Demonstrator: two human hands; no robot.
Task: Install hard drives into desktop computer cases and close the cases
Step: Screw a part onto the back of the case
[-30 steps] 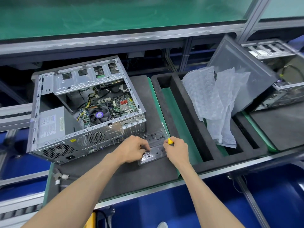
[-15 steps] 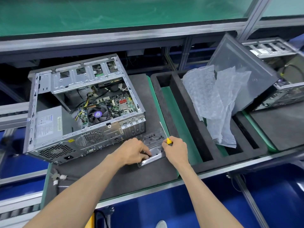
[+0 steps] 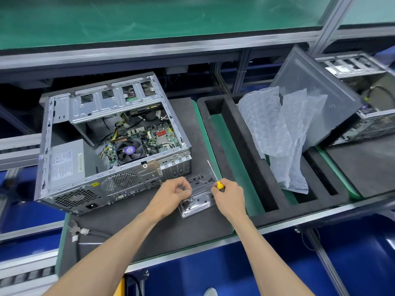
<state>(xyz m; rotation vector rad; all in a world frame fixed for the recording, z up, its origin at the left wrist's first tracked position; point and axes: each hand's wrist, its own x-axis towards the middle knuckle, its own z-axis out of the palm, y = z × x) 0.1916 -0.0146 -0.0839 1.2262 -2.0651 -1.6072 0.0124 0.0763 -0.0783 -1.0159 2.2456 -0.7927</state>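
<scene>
Head-cam view down at a workbench. Both forearms reach in from the bottom edge toward a clear plastic screw tray point(image 3: 197, 199) lying on the dark foam mat point(image 3: 171, 231), just in front of the open desktop case point(image 3: 111, 142).

Left hand point(image 3: 173, 194): knuckles up, fingers curled in, tips bunched together over the tray's left side. Whether they pinch a screw can't be told; fingertips hide it.

Right hand point(image 3: 229, 196): fist-like, fingers wrapped round a screwdriver point(image 3: 214, 178). Only a bit of yellow handle shows above the thumb. The thin shaft points up and away to the left, tip toward the case's rear corner, over the tray's far end.

Case lies on its side w/ side panel off, open face up, long axis running left-right, rear panel w/ fan grilles and ports facing the person. Inside: power supply point(image 3: 64, 165) at left, CPU fan point(image 3: 129, 150) mid, motherboard at right, drive cage along the far side. No hard drive can be made out in the cage; bays too small to read.

Right of the mat: black foam insert point(image 3: 241, 146) w/ long slots, crumpled bubble wrap point(image 3: 284, 133) on it, grey side panel point(image 3: 316, 103) leaning behind. A second case point(image 3: 372, 107) is cut off by the right edge.

Small screws in tray appear as dark specks only.
</scene>
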